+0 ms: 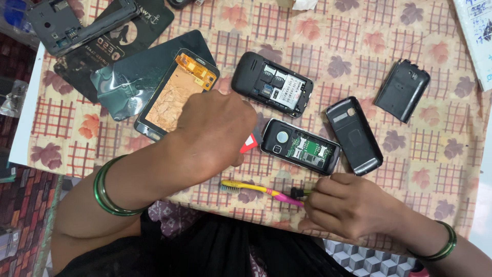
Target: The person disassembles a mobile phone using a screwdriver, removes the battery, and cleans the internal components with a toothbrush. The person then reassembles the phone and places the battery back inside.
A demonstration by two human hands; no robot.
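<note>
My left hand (212, 136) is closed in a fist over the table, next to an opened smartphone frame (174, 95) with an orange flex cable. A small red and white piece (249, 144) pokes out from under its fingers, touching the left end of an opened black phone (300, 145) with bare card slots. My right hand (346, 205) grips the pink end of a yellow and pink toothbrush (256, 188) that lies along the table's near edge. A small dark tool tip (299, 193) shows at its fingers.
Another backless black phone (272, 84) lies further back. Two black back covers (354, 135) (402, 90) rest to the right. A dark mat (118, 36), a grey phone housing (61, 23) and a crumpled film (115, 90) sit at the far left. A checked leaf-pattern cloth (435, 154) covers the table.
</note>
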